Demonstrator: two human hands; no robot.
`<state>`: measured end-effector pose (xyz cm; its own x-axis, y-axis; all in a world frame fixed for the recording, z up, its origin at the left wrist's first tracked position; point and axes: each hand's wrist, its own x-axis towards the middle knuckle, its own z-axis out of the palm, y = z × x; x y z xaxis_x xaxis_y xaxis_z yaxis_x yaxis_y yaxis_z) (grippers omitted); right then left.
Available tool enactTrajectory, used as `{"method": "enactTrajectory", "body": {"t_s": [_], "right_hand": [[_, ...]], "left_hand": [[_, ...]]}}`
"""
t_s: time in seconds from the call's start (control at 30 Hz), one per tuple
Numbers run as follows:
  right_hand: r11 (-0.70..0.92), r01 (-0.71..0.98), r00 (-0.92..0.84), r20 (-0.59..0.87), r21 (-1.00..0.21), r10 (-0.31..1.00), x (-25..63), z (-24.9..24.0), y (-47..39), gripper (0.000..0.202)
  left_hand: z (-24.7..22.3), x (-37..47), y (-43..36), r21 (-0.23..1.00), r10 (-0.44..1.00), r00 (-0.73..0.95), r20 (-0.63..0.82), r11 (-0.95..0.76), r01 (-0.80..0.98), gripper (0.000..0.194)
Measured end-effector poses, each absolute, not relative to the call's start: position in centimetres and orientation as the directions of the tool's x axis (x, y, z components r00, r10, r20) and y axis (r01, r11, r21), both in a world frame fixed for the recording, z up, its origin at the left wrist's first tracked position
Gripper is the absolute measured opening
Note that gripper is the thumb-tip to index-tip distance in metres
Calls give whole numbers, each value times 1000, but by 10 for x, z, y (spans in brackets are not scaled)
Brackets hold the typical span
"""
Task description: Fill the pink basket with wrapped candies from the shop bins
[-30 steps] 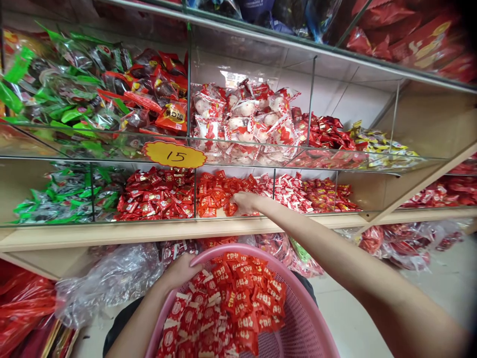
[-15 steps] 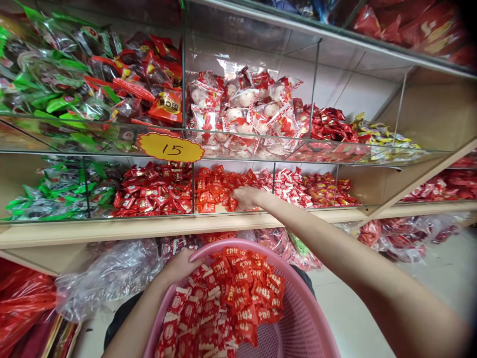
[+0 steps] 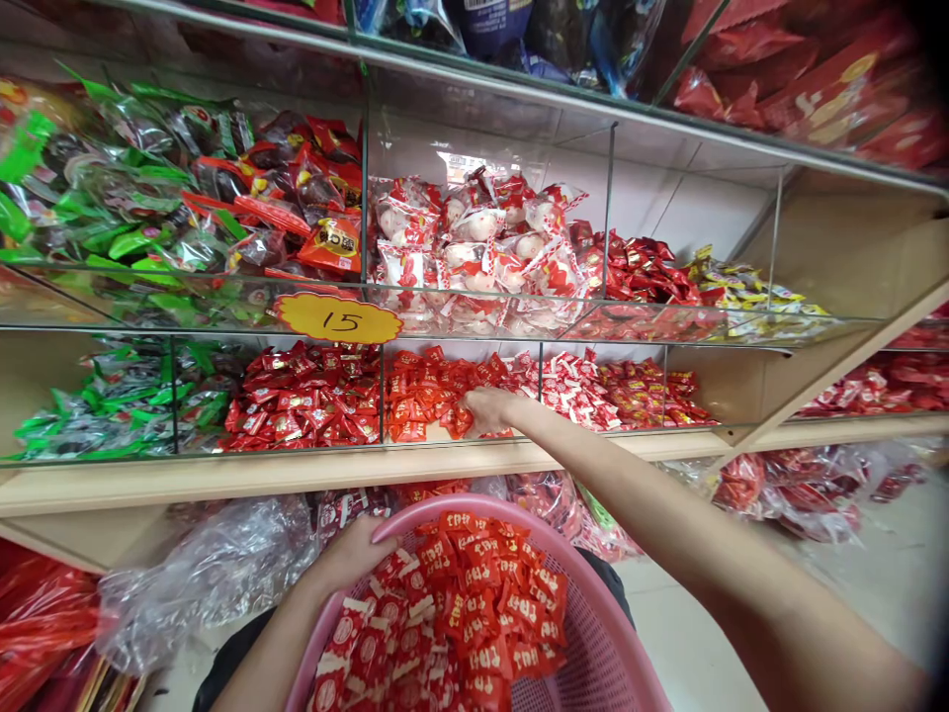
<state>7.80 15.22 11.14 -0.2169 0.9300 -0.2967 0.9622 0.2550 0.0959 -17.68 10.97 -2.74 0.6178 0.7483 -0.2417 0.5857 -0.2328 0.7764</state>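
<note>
My left hand [image 3: 363, 549] grips the left rim of a pink plastic basket [image 3: 630, 633], thumb over the edge. Inside the basket lie orange-red wrapped candies [image 3: 504, 603] on the right and red-and-white wrapped candies [image 3: 371, 648] on the left. Reaching into the lower shelf, my right hand [image 3: 487, 410] has its fingers curled down around orange-red wrapped candies [image 3: 422, 391] of the same look. Its fingertips are partly hidden, so how many candies are in them does not show. A bare patch of shelf board shows just left of that hand.
A glass front strip and thin dividers [image 3: 383, 396] bound the compartments. Above hangs a yellow price tag [image 3: 339, 318] marked 15. White-and-red packets [image 3: 474, 257] fill the upper shelf. Clear plastic bags [image 3: 215, 574] lie on the floor below the wooden shelf edge [image 3: 222, 480].
The view has tilted up slightly, so the shelves and basket appear lower. My right hand stays at the same compartment, and my left hand keeps its hold on the rim.
</note>
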Motion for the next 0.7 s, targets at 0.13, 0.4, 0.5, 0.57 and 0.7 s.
{"method": "enactTrajectory", "body": {"t_s": [0.13,0.4,0.5,0.57,0.7], "right_hand": [[233,970,-205,-292,64,934,82,109,153,41],[236,971,-235,-256,-29,938,87,98,157,40],[226,973,-232,-261,-54,937,88,94,160,38],[218,974,-225,-261,-55,939,88,92,160,38],[199,978,-208,-240,-62,948,87,95,157,38]], "left_hand": [[-25,-176,109,773,745,617,-255,-226,593,32],[-27,-177,109,787,744,625,-237,-230,572,34],[-29,-177,109,781,746,618,-246,-225,583,34],[-30,-177,110,769,748,614,-254,-228,597,35],[-31,-178,111,761,755,611,-237,-246,600,36]]}}
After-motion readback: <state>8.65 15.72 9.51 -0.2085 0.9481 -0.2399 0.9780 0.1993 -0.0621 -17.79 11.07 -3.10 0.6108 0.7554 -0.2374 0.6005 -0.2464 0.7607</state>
